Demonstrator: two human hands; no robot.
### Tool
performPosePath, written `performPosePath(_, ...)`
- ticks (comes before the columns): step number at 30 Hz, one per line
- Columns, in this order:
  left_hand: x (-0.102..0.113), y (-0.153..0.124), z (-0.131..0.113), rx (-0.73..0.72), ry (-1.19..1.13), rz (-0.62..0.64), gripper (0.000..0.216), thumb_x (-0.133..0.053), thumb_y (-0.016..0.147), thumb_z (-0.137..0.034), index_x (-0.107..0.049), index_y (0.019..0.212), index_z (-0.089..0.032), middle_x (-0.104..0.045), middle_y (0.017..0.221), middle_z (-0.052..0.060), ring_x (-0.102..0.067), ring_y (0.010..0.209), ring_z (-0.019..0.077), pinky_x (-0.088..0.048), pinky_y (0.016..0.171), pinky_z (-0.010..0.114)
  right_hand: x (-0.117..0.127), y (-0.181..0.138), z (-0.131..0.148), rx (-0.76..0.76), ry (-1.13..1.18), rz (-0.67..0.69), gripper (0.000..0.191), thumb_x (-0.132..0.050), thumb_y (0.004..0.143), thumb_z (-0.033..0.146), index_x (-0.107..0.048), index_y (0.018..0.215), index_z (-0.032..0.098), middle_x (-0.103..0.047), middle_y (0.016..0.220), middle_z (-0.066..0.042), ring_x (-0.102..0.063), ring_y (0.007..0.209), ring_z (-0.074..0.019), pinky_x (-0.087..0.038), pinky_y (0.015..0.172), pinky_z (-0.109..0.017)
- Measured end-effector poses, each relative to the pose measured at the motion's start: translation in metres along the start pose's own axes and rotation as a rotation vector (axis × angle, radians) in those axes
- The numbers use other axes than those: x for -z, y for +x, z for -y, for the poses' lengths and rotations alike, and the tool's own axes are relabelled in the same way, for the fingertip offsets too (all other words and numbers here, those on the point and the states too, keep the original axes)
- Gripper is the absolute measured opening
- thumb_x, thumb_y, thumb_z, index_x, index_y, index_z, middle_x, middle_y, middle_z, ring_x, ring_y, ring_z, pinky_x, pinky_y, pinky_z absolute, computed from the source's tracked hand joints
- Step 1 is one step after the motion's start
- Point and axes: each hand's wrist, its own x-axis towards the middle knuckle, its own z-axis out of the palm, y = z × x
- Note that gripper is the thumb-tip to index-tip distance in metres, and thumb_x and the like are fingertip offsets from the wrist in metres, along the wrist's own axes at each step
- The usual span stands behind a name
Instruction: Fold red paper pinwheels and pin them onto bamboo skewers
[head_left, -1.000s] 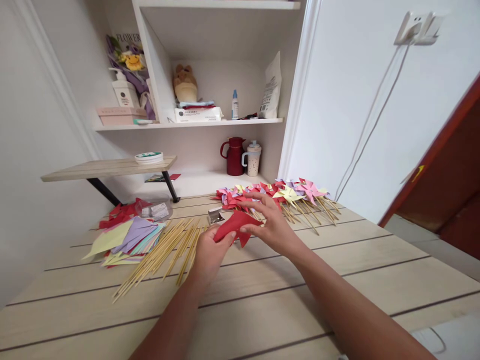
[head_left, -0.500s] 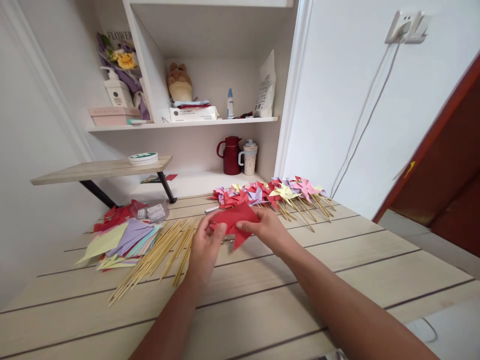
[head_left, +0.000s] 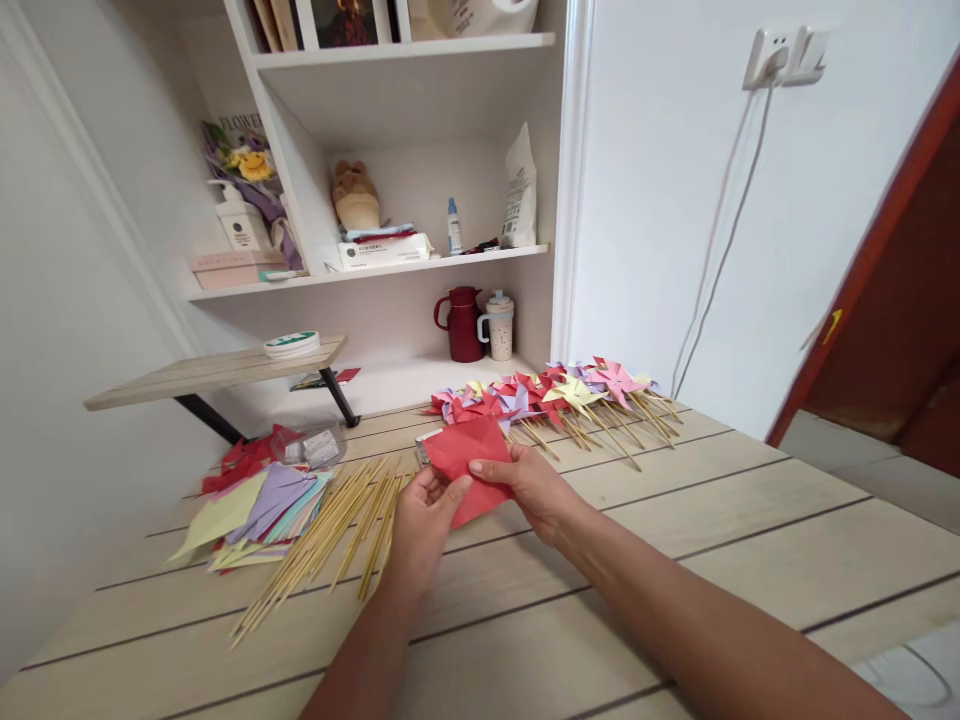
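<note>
A piece of red paper point(head_left: 472, 445) is held up above the table between both hands. My left hand point(head_left: 427, 515) is closed on its lower left edge, thumb on top. From the right, my right hand point(head_left: 532, 485) pinches it, with the thumb lying across the front. The fingers behind the paper are hidden. To the left of my left hand lie loose wooden sticks point(head_left: 322, 540) and a fanned stack of coloured paper sheets point(head_left: 277, 505). Beyond my right hand is a pile of paper pinwheels on sticks point(head_left: 574, 392).
A clear plastic box point(head_left: 319, 445) and red paper pieces point(head_left: 244, 460) lie at the back left, beside a small raised wooden stand point(head_left: 217, 375) with a white round container point(head_left: 291, 345). A dark red jug point(head_left: 463, 325) and a cup point(head_left: 499, 328) stand at the back.
The red paper's projecting points have turned or been folded in, so it looks flatter and squarer. Both hands still hold it. The camera view has tilted slightly upward.
</note>
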Motion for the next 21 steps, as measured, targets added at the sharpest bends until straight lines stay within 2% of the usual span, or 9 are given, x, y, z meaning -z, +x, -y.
performPosePath(3, 0.0026, -0.0005, 0.0007, 0.003, 0.042, -0.06, 0.029, -0.085, 0.068, -0.041, -0.075, 0.083, -0.017, -0.078, 0.089, 0.007, -0.071, 0.084, 0.0216, -0.053, 0.08, 0.031, -0.0014, -0.0013, 0.0012, -0.029, -0.007, 0.021, 0.038, -0.092, 0.055, 0.037, -0.077, 0.082, 0.015, -0.078, 0.079, -0.007, -0.069, 0.071, -0.0207, -0.051, 0.073, -0.033)
performPosePath(5, 0.0043, -0.0011, 0.0012, 0.007, 0.048, -0.067, 0.028, -0.084, 0.069, -0.042, -0.074, 0.078, -0.018, -0.077, 0.083, 0.005, -0.069, 0.077, 0.0196, -0.053, 0.076, 0.03, -0.0016, -0.0019, 0.0021, -0.04, -0.003, 0.028, 0.04, -0.092, 0.056, 0.039, -0.077, 0.084, 0.015, -0.078, 0.079, -0.006, -0.069, 0.071, -0.0203, -0.051, 0.074, -0.032)
performPosePath(9, 0.0066, -0.0015, 0.0034, 0.014, 0.047, -0.062, 0.028, -0.083, 0.07, -0.043, -0.073, 0.079, -0.018, -0.075, 0.079, 0.004, -0.067, 0.072, 0.0176, -0.052, 0.072, 0.029, 0.0005, -0.0002, 0.0008, -0.031, 0.005, 0.009, 0.039, -0.087, 0.063, 0.047, -0.074, 0.082, 0.015, -0.074, 0.072, -0.003, -0.064, 0.065, -0.0167, -0.048, 0.067, -0.029)
performPosePath(15, 0.0094, -0.0003, 0.0063, 0.008, 0.082, -0.103, 0.028, -0.081, 0.071, -0.045, -0.072, 0.075, -0.019, -0.071, 0.073, 0.001, -0.064, 0.069, 0.0167, -0.05, 0.068, 0.027, 0.0031, 0.0021, 0.0003, 0.042, -0.059, -0.06, 0.042, -0.082, 0.069, 0.055, -0.064, 0.067, 0.017, -0.06, 0.059, 0.003, -0.046, 0.053, -0.0102, -0.033, 0.052, -0.024)
performPosePath(21, 0.0084, 0.0003, 0.0041, -0.008, 0.094, -0.102, 0.03, -0.081, 0.071, -0.046, -0.073, 0.078, -0.018, -0.072, 0.075, 0.002, -0.064, 0.069, 0.017, -0.051, 0.07, 0.029, 0.0028, 0.001, 0.0021, 0.065, -0.16, -0.017, 0.04, -0.083, 0.066, 0.053, -0.067, 0.073, 0.017, -0.063, 0.065, 0.001, -0.049, 0.055, -0.0115, -0.034, 0.054, -0.025)
